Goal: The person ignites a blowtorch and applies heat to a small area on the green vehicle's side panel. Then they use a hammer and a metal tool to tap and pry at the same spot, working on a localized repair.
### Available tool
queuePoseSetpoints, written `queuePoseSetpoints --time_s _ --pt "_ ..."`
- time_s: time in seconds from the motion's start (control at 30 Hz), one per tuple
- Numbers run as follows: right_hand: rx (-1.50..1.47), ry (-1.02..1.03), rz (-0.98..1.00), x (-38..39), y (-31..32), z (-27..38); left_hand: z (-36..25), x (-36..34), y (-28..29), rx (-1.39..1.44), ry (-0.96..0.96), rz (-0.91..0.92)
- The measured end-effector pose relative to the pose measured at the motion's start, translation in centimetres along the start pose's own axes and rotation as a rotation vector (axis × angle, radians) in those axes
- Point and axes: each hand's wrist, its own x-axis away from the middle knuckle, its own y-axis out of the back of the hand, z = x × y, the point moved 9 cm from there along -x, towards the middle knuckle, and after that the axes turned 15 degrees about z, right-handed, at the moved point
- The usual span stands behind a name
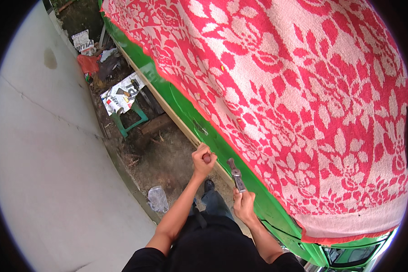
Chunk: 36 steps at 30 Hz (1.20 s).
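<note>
My left hand (203, 164) is closed around a tool handle whose round, reddish-brown end (206, 158) shows above the fist; the rest of that tool is hidden. It is held beside a long pale wooden strip (170, 112) that runs along the green side of a vehicle (179, 100). To the right of it, my right hand (244, 205) grips a hammer (235, 173), with its grey metal head in front of the fist and close to the green panel. Most of the hammer's handle is out of sight. The hammer head and the reddish-brown handle end are apart.
A red and pale floral blanket (281, 104) covers the vehicle's top. At left rises a pale wall (54, 149). Between them, on dirt ground, stand a green stool (139, 116) with printed sheeting (121, 95) on it and a clear plastic bag (157, 199). Farther off lies an orange-red bag (88, 64).
</note>
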Motion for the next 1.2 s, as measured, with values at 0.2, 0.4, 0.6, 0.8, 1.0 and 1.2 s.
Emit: queuePoseSetpoints --time_s 0.2,0.4,0.6,0.8,1.0,1.2 --pt "-0.105 -0.087 0.052 0.0 -0.7 -1.2 -6.8 -1.5 -1.8 -0.014 -0.171 0.082" --pt "-0.117 -0.019 0.009 0.3 0.4 0.3 -8.2 -2.3 -2.4 0.016 -0.165 0.059" --pt "-0.163 0.044 -0.058 0.6 0.9 1.2 -7.6 -2.3 -2.1 0.046 -0.157 0.047" --pt "-0.012 0.162 -0.025 2.2 1.0 2.0 -7.0 -2.0 -0.9 0.104 -0.138 -0.007" --pt "0.188 0.009 0.136 -1.2 -0.4 5.8 -7.0 -1.9 -0.3 0.147 -0.127 -0.019" --pt "0.103 0.290 0.184 0.5 0.0 9.9 -6.3 -1.9 -0.3 0.138 -0.134 -0.029"
